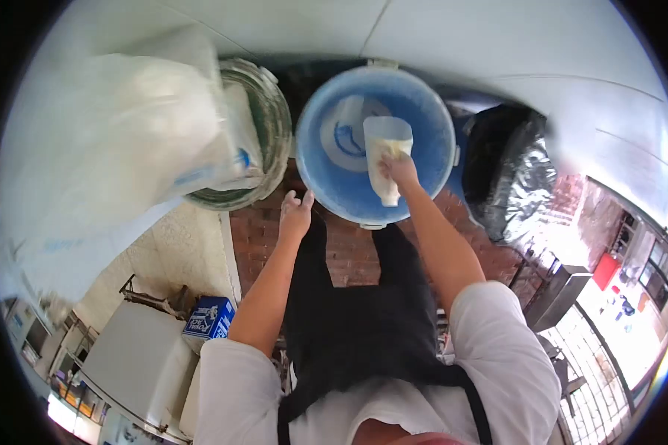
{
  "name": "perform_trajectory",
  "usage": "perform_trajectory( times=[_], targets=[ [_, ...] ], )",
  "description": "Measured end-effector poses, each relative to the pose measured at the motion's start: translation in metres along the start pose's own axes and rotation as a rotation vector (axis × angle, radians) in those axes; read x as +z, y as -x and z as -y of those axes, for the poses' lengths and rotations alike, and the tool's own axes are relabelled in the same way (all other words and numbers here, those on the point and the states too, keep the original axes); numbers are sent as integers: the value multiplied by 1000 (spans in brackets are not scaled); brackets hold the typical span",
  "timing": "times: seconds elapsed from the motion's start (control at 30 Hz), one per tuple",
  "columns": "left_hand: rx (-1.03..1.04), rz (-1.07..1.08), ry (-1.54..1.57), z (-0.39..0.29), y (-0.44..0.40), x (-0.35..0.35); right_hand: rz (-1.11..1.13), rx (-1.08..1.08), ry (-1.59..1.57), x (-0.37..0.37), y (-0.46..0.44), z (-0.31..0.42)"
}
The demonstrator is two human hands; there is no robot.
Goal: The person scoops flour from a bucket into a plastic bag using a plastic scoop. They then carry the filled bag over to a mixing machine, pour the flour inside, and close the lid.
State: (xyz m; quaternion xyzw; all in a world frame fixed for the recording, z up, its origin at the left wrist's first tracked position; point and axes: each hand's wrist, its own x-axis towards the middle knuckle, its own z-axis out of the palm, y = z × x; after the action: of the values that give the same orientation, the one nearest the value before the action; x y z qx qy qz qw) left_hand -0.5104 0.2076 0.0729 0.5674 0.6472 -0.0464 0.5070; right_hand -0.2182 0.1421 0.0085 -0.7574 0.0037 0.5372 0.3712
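Clearly, the cut-bottle scoop (376, 150) is in the right hand (399, 169), over the blue barrel (433, 141) at the upper centre of the frame. Its wide cut end faces the top of the frame and its narrow neck points down. The right fingers are wrapped round its middle, clamped on the plastic. The left hand (295, 216) is at the barrel's lower-left edge, fingers part-curled and a little apart, with nothing visible between them; whether a fingertip touches the rim I cannot tell.

The scoop looks like thin, translucent plastic, so it is probably light, and soft enough to dent under a hard squeeze. Pale residue on it may make it slippery. It seems unlikely to break; the waist or the narrower neck end should give the surest hold, as the cut end looks the floppiest part.

Counted, there are one scoop, two barrels (the blue one and a green barrel (280, 126) at upper left), one big pale plastic sack (148, 126) leaning across the green one, one black plastic bag (501, 163) at upper right, and one blue printed carton (209, 317) at lower left.
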Motion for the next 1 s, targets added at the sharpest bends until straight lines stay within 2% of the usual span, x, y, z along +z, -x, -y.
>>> perform_trajectory(
  times=[0.07, 0.1, 0.2, 0.23, 0.3, 0.37, 0.4, 0.43, 0.47, 0.57, 0.63, 0.7, 0.77, 0.87, 0.93, 1.0],
  targets=[
    [-247, -29, -23, 19, -33, 38, 31, 62, 10, 11, -66, -52],
    [-281, -30, -9, 26, -51, 52, 54, 72, 20, 17, -112, -68],
    [-356, -155, -74, 24, -77, 89, 52, -94, 872, 17, -233, -141],
    [-229, -399, -20, 40, -82, 109, 100, -197, 1129, 13, -270, -164],
    [-169, -443, 158, 24, -74, 109, 156, -498, 1749, 0, -351, -222],
    [-116, -487, 273, 31, -78, 112, 70, -783, 2100, -16, -460, -296],
    [-102, -503, 295, 41, -81, 116, -21, -521, 1760, 6, -423, -255],
    [-89, -515, 319, 50, -82, 120, -154, -339, 1254, 32, -377, -203],
    [-49, -519, 304, 46, -81, 119, -327, -264, 837, 61, -324, -144],
    [19, -542, 303, 35, -83, 116, -81, -244, 996, 109, -335, -136],
    [14, -517, 275, 32, -84, 113, 45, -572, 1312, 137, -327, -172],
    [-7, -488, 284, 26, -84, 111, 275, -496, 1481, 145, -283, -166],
    [-39, -479, 330, 31, -83, 112, 506, -661, 1647, 126, -263, -164],
    [-170, -466, 302, 38, -81, 115, 591, -866, 1829, 104, -255, -123],
    [-136, -487, 267, 50, -81, 118, 523, -771, 1837, 101, -273, -88],
    [-118, -496, 263, 54, -81, 118, 467, -721, 2025, 99, -284, -54]
  ],
)
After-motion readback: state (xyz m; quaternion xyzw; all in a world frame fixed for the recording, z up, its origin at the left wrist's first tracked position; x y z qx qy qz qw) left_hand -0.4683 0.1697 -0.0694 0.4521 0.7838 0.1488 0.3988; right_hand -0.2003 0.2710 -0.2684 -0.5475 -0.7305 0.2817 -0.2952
